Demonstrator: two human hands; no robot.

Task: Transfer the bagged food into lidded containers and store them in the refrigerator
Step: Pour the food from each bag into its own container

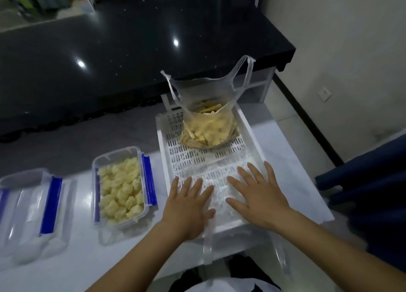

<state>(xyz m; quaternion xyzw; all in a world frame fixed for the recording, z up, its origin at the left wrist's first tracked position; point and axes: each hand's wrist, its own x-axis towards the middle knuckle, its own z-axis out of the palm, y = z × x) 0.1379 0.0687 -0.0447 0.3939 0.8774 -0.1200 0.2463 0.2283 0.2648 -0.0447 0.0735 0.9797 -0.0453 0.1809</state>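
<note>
Clear, crumpled plastic lies under both your palms: an emptied bag (217, 183) spread across the near end of the white perforated tray (162, 146), with one handle loop drooping over the tray's front edge. Your left hand (186, 206) presses on it flat, fingers straight and slightly fanned, thumb out to the right. Your right hand (259, 195) lies beside it the same way, fingers spread wide, gripping nothing. The two hands are near each other but not touching.

At the far end of the tray stands the other bag (208, 131), its mouth open and handles upright, with yellow strips of food inside. Just left of the tray, on the white table (77, 258), sits a lidless container (119, 188) with blue clips, filled with pale yellow chunks. Further left is another clear blue-clipped container (33, 206), too blurred to read its contents.
</note>
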